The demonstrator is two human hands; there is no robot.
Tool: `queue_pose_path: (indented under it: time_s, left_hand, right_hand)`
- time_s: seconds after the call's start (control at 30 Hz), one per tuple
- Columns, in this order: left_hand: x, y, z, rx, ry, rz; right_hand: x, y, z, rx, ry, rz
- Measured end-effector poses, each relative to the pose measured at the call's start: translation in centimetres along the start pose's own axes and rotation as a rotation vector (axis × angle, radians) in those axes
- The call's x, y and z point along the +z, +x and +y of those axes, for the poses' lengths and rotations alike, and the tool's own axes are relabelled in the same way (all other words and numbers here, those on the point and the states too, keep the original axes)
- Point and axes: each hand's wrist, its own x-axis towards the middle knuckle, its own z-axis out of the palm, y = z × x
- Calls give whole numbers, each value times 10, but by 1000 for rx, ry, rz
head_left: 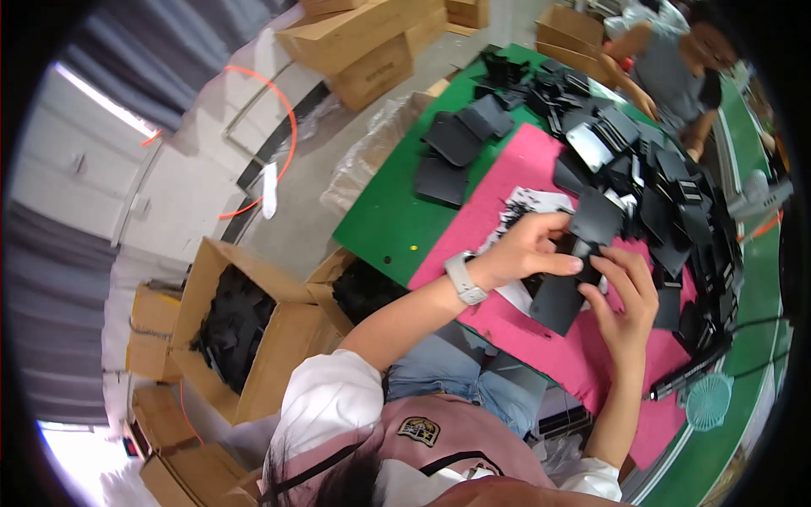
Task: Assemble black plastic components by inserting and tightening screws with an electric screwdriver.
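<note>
Both my hands are on a black plastic part (558, 302) above the pink mat (473, 317). It has two flat plates joined by a narrow middle piece, one plate pointing away from me and the other toward me. My left hand (541, 245), with a pale watch at the wrist, pinches the part near its middle. From the other side, my right hand (623, 291) grips it near the joint with thumb and fingertips. The fingers partly hide the joint. Under and beyond the left hand, small black pieces lie on a white sheet (549, 201).
Black plates and brackets (667, 203) are heaped along the right and far side of the green table (380, 215). A black corded screwdriver-like tool (688, 372) lies near a teal fan-shaped object (710, 401). Cardboard boxes (279, 363) with black parts stand left. Another person (667, 76) sits far right.
</note>
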Motion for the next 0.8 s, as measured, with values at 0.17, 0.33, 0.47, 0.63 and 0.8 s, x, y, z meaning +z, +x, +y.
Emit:
queue_pose_path:
  time_s: [0.17,0.33,0.47,0.63,0.8]
  left_hand:
    - [-1,0,-3,143,662,108]
    - [-1,-24,19,448,1412,362]
    - [-9,-32,7,195,1804,413]
    - [-8,-22,-1,223,1802,397]
    - [-10,-19,-10,297,1755,418]
  right_hand:
    - [-10,-10,-5,72,-5,-17]
    - [-28,-58,0,207,-6,-38]
    - [-31,-94,1,312,-4,-83]
    - [-26,-105,-2,472,5,-79]
    - [-25,-104,-3,464,2,-89]
